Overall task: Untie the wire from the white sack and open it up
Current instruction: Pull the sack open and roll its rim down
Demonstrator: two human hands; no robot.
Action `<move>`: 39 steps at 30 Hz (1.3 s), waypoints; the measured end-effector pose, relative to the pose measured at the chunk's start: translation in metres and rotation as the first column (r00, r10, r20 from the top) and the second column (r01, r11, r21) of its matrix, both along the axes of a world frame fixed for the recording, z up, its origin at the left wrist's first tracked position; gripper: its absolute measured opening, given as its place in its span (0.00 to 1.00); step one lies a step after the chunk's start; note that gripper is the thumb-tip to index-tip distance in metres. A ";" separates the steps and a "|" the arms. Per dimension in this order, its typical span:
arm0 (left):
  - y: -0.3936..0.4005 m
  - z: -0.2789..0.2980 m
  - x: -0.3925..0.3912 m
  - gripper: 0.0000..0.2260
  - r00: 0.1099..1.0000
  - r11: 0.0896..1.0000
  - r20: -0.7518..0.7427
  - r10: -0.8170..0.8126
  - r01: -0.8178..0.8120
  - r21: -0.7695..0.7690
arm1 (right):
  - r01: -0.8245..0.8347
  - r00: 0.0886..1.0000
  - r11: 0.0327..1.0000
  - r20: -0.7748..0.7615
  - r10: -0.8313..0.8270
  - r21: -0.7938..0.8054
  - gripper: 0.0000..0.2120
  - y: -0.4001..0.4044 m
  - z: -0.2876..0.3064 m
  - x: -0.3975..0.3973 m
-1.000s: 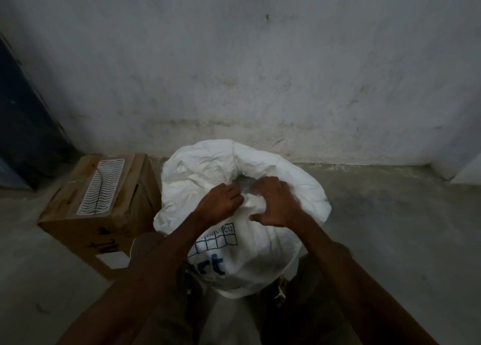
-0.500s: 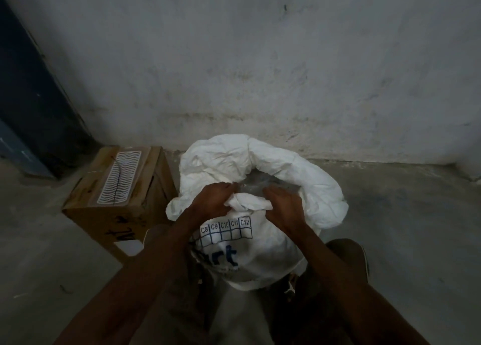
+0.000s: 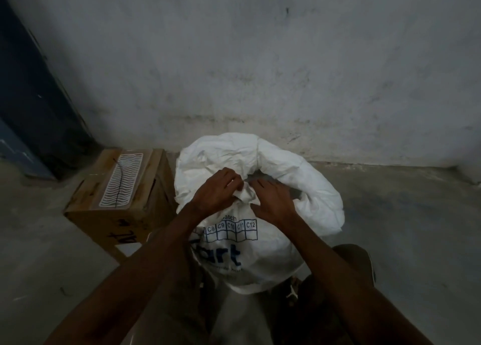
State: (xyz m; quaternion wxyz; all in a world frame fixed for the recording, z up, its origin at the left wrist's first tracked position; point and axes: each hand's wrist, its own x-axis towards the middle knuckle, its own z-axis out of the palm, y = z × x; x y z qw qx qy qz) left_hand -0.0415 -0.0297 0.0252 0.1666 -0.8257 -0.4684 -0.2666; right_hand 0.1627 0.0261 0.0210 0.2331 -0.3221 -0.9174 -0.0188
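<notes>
A white woven sack (image 3: 260, 251) with blue print stands on the floor between my knees. Its upper cloth is rolled back into a thick collar (image 3: 307, 178) around a dark mouth. My left hand (image 3: 217, 192) is clenched on a bunched fold of the sack's near rim. My right hand (image 3: 273, 197) lies close beside it on the same rim, fingers curled over the fold into the opening. No wire shows in this view.
A taped cardboard box (image 3: 117, 199) sits on the floor just left of the sack. A stained grey wall (image 3: 260, 71) rises behind, with a dark door (image 3: 28, 97) at the far left. Bare concrete floor (image 3: 411, 227) lies to the right.
Both hands have come closer together on the near rim, gathering its fold into a small bunch. The camera view has shifted, so the sack sits slightly to the right.
</notes>
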 end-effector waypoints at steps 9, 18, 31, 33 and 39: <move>-0.026 0.001 -0.013 0.32 0.979 0.903 0.203 0.031 0.060 -0.426 | 0.015 1.000 0.966 0.010 -0.018 0.260 0.22 0.003 -0.006 0.003; -0.022 -0.025 -0.024 0.04 0.937 0.987 -0.340 -0.086 0.033 -0.156 | 0.031 0.999 0.985 0.030 -0.026 -0.169 0.33 -0.018 -0.003 -0.001; -0.030 -0.033 -0.023 0.45 0.965 0.843 0.217 0.146 -0.006 -0.539 | 0.060 0.997 0.957 0.068 -0.042 -0.282 0.20 -0.024 -0.025 -0.014; -0.031 -0.036 -0.021 0.43 0.979 0.822 0.097 0.179 -0.095 -0.561 | 0.054 0.983 0.975 0.185 -0.013 -0.216 0.24 -0.032 -0.034 -0.015; -0.035 -0.047 -0.009 0.08 0.987 0.962 -0.130 0.098 -0.127 -0.241 | 0.017 0.995 0.972 0.098 0.006 -0.234 0.26 -0.045 -0.050 -0.012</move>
